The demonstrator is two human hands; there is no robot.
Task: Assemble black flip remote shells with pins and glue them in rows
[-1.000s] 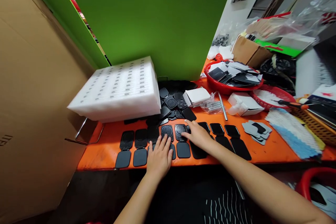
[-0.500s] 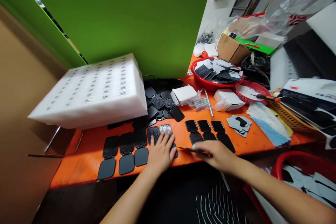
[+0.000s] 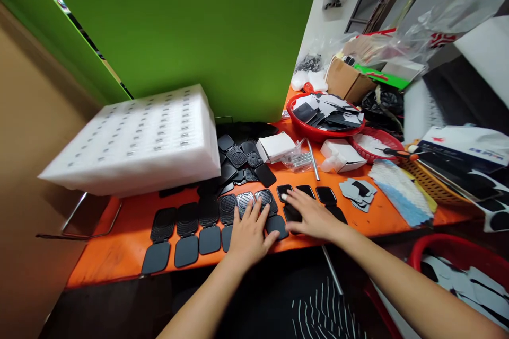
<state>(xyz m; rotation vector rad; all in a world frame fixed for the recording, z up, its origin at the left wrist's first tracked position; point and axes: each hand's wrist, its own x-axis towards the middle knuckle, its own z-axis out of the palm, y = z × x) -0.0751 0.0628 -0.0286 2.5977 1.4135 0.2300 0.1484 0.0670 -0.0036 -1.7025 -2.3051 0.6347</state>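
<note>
Hinged black pieces lie unfolded in a row on the orange table [image 3: 99, 254], each with a ridged upper part [image 3: 163, 223] and a smooth lower flap [image 3: 156, 257]. My left hand [image 3: 249, 233] rests with spread fingers over the row, partly hiding two pieces. Just right of it is another opened piece [image 3: 277, 227]. My right hand [image 3: 312, 214] is spread over the left pieces of a second group, whose upper parts are smooth and glossy [image 3: 326, 195]. Neither hand holds anything that I can see.
A white foam block [image 3: 135, 143] stands at the back left, beside a heap of black pieces [image 3: 238, 161]. Behind the right side are a red basket of cut sheets [image 3: 292, 114], white boxes [image 3: 275, 146] and a metal rod [image 3: 313, 159]. Grey-white cutouts [image 3: 352, 190] lie near a cloth [image 3: 400, 190].
The dark thin thing in my right hand is out of sight, and that hand has opened over the glossy pieces. Another opened piece now shows right of my left hand.
</note>
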